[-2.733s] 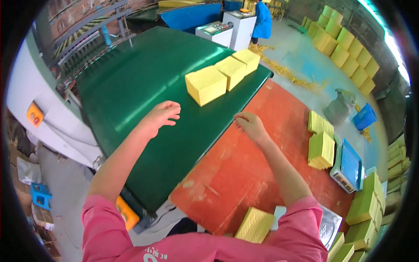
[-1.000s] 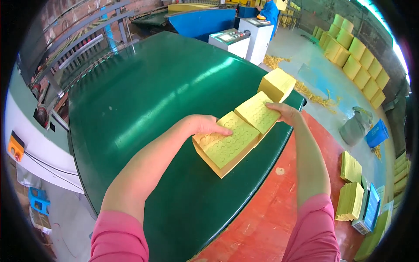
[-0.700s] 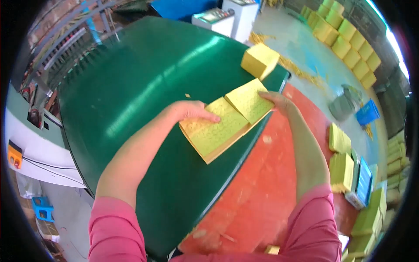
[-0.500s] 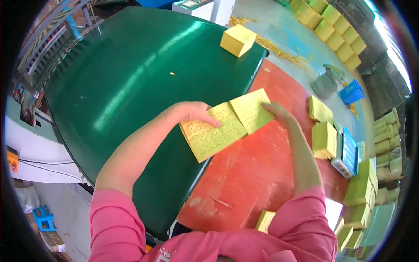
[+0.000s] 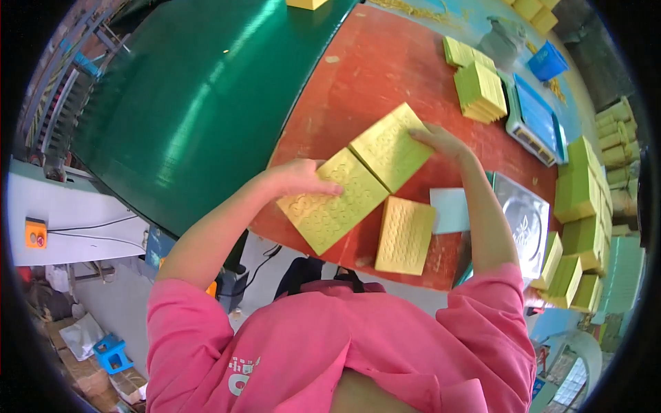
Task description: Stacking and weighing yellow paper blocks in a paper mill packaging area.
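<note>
My left hand (image 5: 306, 179) is closed on a square stack of yellow embossed paper (image 5: 337, 206), its thumb lying across the top sheet. A second yellow paper stack (image 5: 391, 146), with similar curved marks, is pinched at its far right edge by my right hand (image 5: 441, 141). The two stacks meet edge to edge, tilted, above the red tabletop (image 5: 337, 89). The fingers beneath the stacks are hidden. Just below them, near the table's front edge, lies another block of yellow embossed paper (image 5: 406, 236).
A green conveyor-like surface (image 5: 186, 89) adjoins the table on the left. To the right are a yellow paper pile (image 5: 480, 93), a blue-topped scale (image 5: 537, 117), a pale card (image 5: 449, 210) and a clear plastic-covered box (image 5: 520, 220). Yellow bundles (image 5: 577, 186) stand beyond the right edge.
The view has swung right and downward. Both hands have carried the two paper stacks from the green surface's edge to over the red table, still gripping them.
</note>
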